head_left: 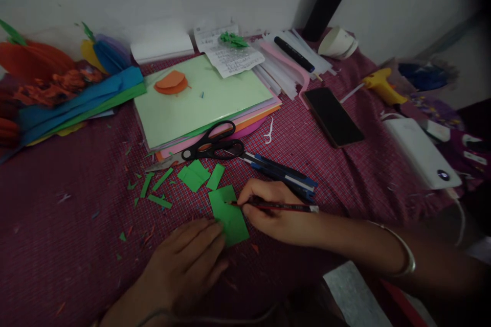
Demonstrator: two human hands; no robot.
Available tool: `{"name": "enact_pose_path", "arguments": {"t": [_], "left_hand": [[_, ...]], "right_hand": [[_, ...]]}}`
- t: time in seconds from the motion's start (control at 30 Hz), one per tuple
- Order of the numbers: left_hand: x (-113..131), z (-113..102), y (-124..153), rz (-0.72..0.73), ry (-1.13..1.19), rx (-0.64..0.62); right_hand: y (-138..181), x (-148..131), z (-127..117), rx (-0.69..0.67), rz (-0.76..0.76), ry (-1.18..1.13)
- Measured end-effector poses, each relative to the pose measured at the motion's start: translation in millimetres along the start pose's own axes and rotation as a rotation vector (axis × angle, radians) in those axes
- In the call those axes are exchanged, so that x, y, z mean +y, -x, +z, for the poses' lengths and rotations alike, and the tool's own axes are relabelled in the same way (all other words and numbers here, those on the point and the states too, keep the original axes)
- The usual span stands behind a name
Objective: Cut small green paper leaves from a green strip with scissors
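A small green paper piece [235, 225] lies on the checked cloth in front of me. My left hand [184, 260] lies flat beside it, fingers stretched out, fingertips resting on its left edge. A dark red and black pencil [284, 206] is pinched in my right hand [272, 212], its tip at the upper part of the green paper. Just beyond are more green pieces [194, 176] and thin green strips [163, 179]. Black-handled scissors [207, 145] and blue pens or cutters [284, 171] lie behind them.
Behind stands a stack of coloured sheets [199, 104] carrying orange paper cutouts [171, 83]. Folded coloured paper [84, 97] lies left. To the right are glue sticks [276, 74], a phone [333, 116], a yellow glue gun [383, 87], a paper cup [338, 42] and a white power bank [422, 153].
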State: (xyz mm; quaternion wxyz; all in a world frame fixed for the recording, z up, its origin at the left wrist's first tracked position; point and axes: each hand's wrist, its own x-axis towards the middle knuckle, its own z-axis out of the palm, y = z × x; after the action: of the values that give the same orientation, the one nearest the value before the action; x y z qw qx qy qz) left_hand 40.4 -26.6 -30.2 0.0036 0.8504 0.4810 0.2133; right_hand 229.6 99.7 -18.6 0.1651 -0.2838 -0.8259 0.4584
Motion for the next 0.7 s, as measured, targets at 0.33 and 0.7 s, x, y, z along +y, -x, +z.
{"name": "enact_pose_path", "arguments": {"t": [0.33, 0.7], "left_hand": [[-22, -1, 5, -0.083, 0.198, -0.238], [-20, 0, 6, -0.134, 0.229, -0.258]], "right_hand": [[1, 1, 0, -0.031, -0.016, -0.006], [6, 1, 1, -0.097, -0.045, -0.015]]}}
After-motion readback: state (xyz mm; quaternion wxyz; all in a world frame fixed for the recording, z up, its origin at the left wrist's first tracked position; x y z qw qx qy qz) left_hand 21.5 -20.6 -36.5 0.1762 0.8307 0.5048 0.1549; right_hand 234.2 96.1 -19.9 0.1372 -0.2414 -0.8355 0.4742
